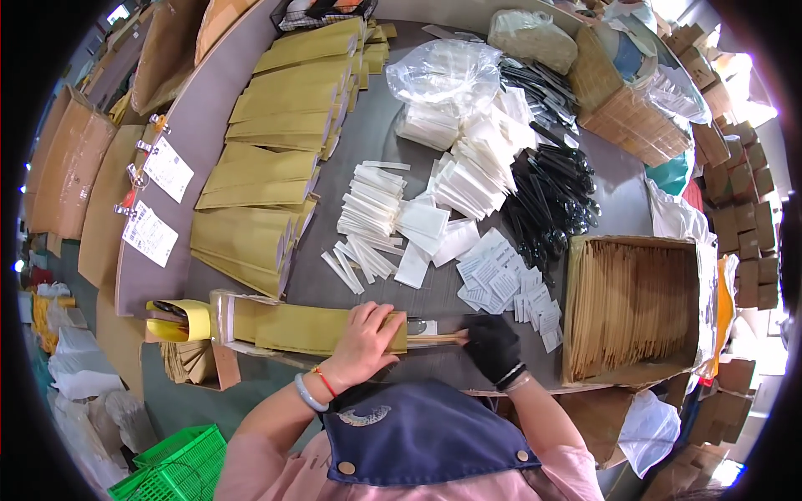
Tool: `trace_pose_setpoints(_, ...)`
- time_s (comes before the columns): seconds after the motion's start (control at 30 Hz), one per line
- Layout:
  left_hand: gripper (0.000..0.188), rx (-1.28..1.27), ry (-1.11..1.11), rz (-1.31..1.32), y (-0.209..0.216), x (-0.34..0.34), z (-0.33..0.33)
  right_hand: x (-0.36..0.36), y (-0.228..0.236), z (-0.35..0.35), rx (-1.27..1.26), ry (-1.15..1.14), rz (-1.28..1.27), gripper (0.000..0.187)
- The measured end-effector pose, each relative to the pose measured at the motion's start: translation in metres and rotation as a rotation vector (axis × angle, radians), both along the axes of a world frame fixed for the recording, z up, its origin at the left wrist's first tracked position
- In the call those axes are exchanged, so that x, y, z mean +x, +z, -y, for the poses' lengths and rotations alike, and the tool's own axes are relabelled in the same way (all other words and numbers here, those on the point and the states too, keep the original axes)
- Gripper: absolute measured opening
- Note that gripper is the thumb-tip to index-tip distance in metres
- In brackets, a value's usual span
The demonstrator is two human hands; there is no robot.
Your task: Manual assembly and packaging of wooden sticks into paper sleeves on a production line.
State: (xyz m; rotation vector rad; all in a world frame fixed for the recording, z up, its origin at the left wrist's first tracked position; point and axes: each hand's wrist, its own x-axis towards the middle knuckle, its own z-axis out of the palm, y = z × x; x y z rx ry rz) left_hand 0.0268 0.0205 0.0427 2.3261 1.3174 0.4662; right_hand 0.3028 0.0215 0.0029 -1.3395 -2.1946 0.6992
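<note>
My bare left hand lies with fingers stretched out over a long yellow-brown paper sleeve at the table's front edge. In a black fingerless-looking glove, my right hand closes on the end of thin wooden sticks, which reach to the sleeve's right end. A small white packet and a dark rounded piece lie beside the sticks, partly hidden. The sleeve rests in a shallow open carton. Beyond my right hand lie white printed slips and black plastic spoons.
Stacks of yellow-brown sleeves line the left side. White paper packets and a clear plastic bag lie mid-table. A carton packed with wooden sticks stands at right. A green basket is at lower left.
</note>
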Motion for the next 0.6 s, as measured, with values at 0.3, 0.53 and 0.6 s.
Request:
trace_pose_setpoints(0.3,0.049,0.082,-0.071,-0.011,-0.004,0.015,-0.015,-0.058,0.02,0.006,-0.434,-0.114,-0.429,0.042)
trace_pose_setpoints(0.53,0.018,0.053,-0.3,-0.173,0.062,-0.016,-0.049,-0.025,0.07,-0.014,0.036,-0.016,0.179,0.063)
trace_pose_setpoints(0.6,0.015,-0.014,-0.249,-0.07,0.072,-0.054,-0.08,-0.004,0.082,-0.016,0.144,-0.186,0.193,0.061)
